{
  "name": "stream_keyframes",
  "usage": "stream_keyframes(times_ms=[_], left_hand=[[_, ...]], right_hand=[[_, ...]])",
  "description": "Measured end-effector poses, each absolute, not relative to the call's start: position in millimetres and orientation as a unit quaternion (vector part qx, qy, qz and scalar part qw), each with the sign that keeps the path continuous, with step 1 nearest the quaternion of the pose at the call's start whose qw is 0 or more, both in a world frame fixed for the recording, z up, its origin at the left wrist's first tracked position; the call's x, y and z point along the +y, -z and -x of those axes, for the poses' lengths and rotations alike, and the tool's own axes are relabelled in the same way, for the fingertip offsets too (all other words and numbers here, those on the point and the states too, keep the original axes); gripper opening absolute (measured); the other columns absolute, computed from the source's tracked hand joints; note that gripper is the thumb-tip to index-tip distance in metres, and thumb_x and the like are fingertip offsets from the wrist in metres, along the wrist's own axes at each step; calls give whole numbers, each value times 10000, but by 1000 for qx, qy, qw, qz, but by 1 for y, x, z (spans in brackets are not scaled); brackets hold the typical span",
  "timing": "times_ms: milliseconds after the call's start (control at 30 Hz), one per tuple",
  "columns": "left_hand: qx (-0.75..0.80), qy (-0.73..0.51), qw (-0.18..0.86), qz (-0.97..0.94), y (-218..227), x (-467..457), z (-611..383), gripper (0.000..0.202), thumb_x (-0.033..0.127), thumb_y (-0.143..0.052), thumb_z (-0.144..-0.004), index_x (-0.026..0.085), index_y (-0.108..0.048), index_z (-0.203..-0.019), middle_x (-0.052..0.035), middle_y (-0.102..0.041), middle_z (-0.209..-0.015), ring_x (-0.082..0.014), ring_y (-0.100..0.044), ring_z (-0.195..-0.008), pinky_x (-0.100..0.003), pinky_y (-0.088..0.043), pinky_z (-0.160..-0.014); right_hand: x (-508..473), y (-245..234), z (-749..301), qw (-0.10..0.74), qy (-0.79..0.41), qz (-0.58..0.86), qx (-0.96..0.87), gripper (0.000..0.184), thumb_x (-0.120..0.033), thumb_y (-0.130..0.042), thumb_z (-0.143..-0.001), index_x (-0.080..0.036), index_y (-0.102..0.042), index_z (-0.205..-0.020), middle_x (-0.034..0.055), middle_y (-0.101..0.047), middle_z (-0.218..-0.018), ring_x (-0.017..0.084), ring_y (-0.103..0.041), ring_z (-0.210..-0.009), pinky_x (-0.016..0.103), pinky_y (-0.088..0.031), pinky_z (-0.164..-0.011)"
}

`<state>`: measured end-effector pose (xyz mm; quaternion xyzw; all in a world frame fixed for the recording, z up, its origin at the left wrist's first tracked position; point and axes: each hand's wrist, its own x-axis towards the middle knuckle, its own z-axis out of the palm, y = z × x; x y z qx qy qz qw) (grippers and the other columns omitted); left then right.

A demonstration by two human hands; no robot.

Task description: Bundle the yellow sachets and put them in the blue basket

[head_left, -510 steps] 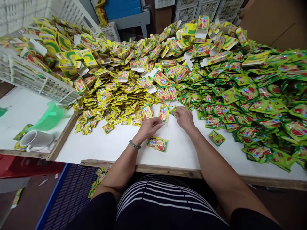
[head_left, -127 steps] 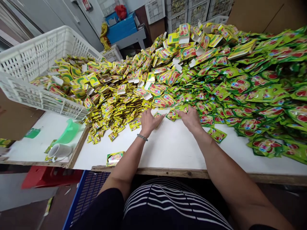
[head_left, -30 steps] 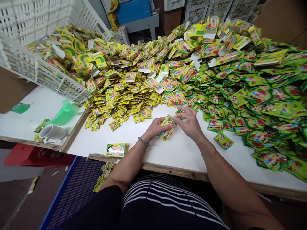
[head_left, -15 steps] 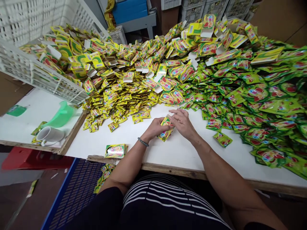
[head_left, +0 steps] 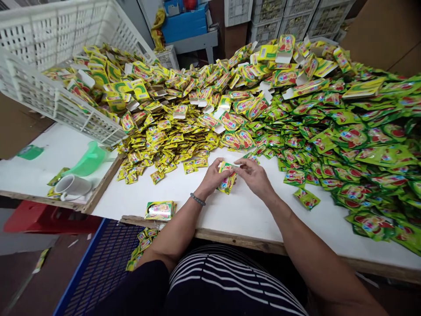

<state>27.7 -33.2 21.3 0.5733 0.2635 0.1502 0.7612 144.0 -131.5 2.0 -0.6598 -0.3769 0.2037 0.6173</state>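
Yellow-green packet (head_left: 227,182) | left hand (head_left: 213,177) holding it | right hand (head_left: 255,177) on top (grip unchanged)

White plastic crates (head_left: 296,17) are standing stacked at the back, a blue box (head_left: 186,27) is sitting on a grey metal stand (head_left: 197,44), and brown cardboard (head_left: 378,30) is lining the right side.

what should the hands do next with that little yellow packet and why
Probably the right hand should let go while the left hand sets the small yellow-green printed packet beside the flat yellow-green printed box: both hands are on the packet above the white tabletop, and that box lies apart from the heaped yellow sachets.
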Motion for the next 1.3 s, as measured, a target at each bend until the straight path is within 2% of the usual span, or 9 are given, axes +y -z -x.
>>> stream_keyframes(times_ms=[100,233,367,500,700,867,1000,1100,1300], left_hand=[[260,-237,743,-569,-22,-30,-26,678,400,-782,-635,244,-363,-1146,52,-633,-765,-101,-598,-575,-227,-480,-598],[255,-294,693,-607,-20,-27,-23,572,396,-784,-643,222,-466,-1085,51,-603,-720,-86,-565,-610,-194,-439,-612],[248,-260,683,-636,-19,-26,-22,434,415,-766,-667,185,-543,-961,50,-559,-652,-77,-513,-574,-189,-405,-579],[208,-211,699,-651,-25,-30,-22,533,408,-744,-705,209,-503,-1137,27,-604,-777,-98,-561,-680,-202,-435,-644],[225,-234,684,-653,-26,-34,-23,519,412,-760,-679,192,-547,-1098,30,-618,-763,-95,-570,-691,-201,-436,-668],[278,-252,710,-595,-22,-32,-22,576,411,-798,-612,223,-482,-1055,105,-527,-594,-60,-479,-496,-182,-382,-530],[283,-276,713,-579,-22,-31,-23,541,374,-814,-584,196,-516,-999,100,-535,-583,-51,-480,-490,-179,-382,-527],[286,-276,713,-578,-21,-32,-24,517,365,-814,-589,182,-548,-993,87,-569,-600,-48,-486,-492,-179,-381,-519],[273,-253,728,-576,-21,-32,-24,542,365,-827,-585,155,-592,-1027,57,-622,-622,-78,-573,-545,-203,-437,-568]], right_hand=[[-127,2,-139,649,-277,620,-344,464,-566,-671,-716,-244,-629,-1048,-9,-582,-787,145,-566,-686,309,-517,-656],[-122,4,-132,682,-248,609,-320,475,-565,-700,-695,-240,-624,-1034,3,-620,-797,164,-603,-748,329,-526,-734],[-124,4,-130,647,-260,622,-356,359,-569,-609,-774,-224,-660,-861,37,-647,-820,184,-609,-761,355,-530,-746],[-126,3,-134,671,-236,633,-304,330,-549,-637,-749,-220,-642,-768,18,-631,-737,166,-581,-686,350,-523,-718],[-123,0,-144,703,-302,576,-287,592,-555,-739,-633,-246,-611,-1121,1,-679,-793,186,-638,-739,354,-552,-718],[-130,-11,-141,639,-221,625,-389,306,-513,-664,-744,-258,-730,-900,45,-728,-961,234,-654,-912,414,-527,-839],[-134,-17,-137,636,-250,615,-395,295,-509,-596,-809,-265,-755,-861,26,-742,-937,231,-661,-921,406,-515,-864],[-131,-13,-137,637,-263,634,-351,275,-495,-684,-733,-260,-760,-853,18,-749,-877,215,-664,-791,383,-531,-771],[-127,-2,-144,694,-371,573,-227,323,-488,-776,-627,-233,-766,-824,18,-754,-802,207,-683,-738,388,-543,-770]])
